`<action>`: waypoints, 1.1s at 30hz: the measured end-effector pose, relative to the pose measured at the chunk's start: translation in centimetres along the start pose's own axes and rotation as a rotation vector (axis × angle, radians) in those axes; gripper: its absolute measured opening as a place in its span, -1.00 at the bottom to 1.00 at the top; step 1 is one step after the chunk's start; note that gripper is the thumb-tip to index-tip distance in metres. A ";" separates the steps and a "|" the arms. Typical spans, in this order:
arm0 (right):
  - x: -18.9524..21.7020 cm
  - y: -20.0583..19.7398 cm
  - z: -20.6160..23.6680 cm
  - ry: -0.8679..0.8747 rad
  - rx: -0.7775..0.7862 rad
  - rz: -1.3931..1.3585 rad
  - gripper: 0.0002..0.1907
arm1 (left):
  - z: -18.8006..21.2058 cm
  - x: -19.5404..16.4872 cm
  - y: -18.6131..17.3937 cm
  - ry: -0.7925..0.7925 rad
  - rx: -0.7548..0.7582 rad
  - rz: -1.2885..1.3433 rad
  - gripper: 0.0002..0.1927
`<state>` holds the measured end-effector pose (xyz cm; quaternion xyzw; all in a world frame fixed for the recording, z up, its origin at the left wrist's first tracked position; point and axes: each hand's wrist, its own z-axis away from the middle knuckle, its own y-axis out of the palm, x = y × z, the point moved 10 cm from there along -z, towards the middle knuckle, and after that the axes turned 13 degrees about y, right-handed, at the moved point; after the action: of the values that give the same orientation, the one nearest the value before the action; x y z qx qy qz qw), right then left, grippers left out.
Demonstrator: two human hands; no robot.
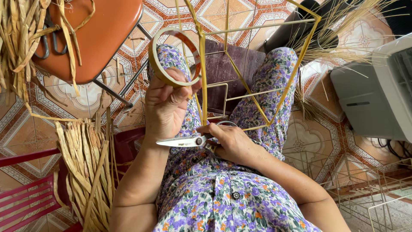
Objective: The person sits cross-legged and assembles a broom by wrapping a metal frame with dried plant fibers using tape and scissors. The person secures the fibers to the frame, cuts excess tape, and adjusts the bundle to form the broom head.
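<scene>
Scissors (184, 141) lie across the lap, blades shut and pointing left, handles wrapped in the right hand (231, 141), its grip closed on them. Just above, the left hand (165, 107) pinches a roll of tape (174, 56) against a yellow rod of the wire frame (257, 77) resting on the knees; its grip is narrow, thumb on the roll. To cut well, I judge the tape should be pulled taut beside the rod, blades kept off the fingers.
</scene>
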<state>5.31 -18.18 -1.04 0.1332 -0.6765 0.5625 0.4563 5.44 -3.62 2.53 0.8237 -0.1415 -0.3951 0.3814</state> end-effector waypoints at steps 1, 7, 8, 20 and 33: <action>0.5 -0.2 0.0 0.000 0.004 0.011 -0.43 | 0.0 -0.5 -0.3 0.027 -0.004 -0.061 -0.86; -1.2 -0.7 1.1 0.191 0.109 -0.012 -0.52 | 0.8 -3.6 -2.2 0.139 0.027 -0.335 -0.85; -1.2 -1.5 1.7 0.154 0.069 -0.036 -0.49 | 1.4 -4.1 -2.4 0.133 0.030 -0.378 -0.84; -2.1 -9.2 6.6 -0.224 -0.301 -0.728 -0.52 | 7.6 -2.4 8.8 -0.050 0.855 -0.538 -0.77; -9.0 -11.5 9.4 -0.040 -0.480 -0.788 -0.66 | 3.4 -0.5 7.1 0.177 0.635 -1.383 -0.72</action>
<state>13.87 -33.28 -0.12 0.2814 -0.6941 0.1708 0.6402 3.02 -9.81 6.70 0.8234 0.3305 -0.4167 -0.1979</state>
